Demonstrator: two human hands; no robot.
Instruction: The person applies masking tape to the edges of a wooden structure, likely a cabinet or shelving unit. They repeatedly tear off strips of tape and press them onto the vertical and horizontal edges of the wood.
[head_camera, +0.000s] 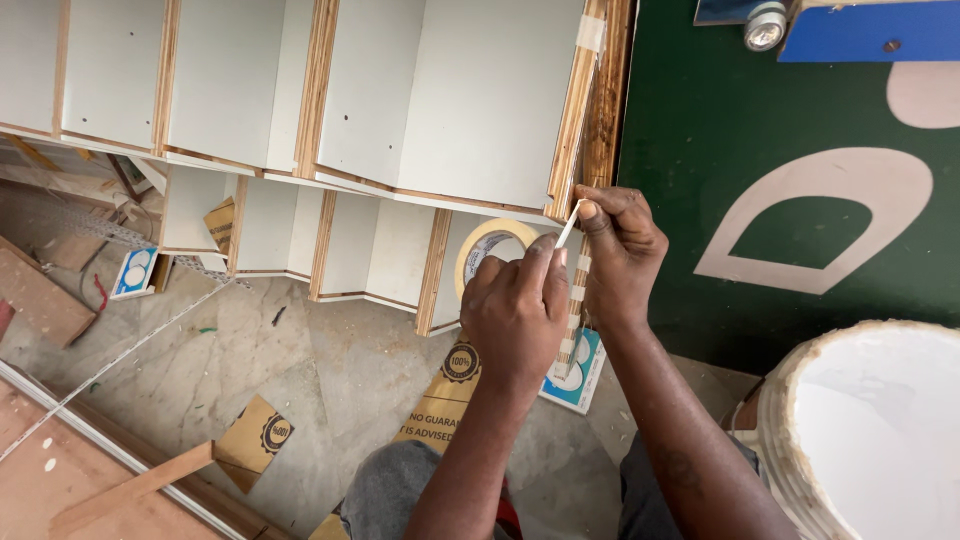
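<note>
Head view: your left hand (515, 310) closes its fingers around a roll of masking tape (487, 247). Your right hand (620, 250) pinches the tape's free end (568, 226) between thumb and forefinger, beside the plywood panel's edge (577, 110).

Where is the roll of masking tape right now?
Head view, centre: the tape roll is held by the left hand, just left of the right hand, below the white panels.
</note>
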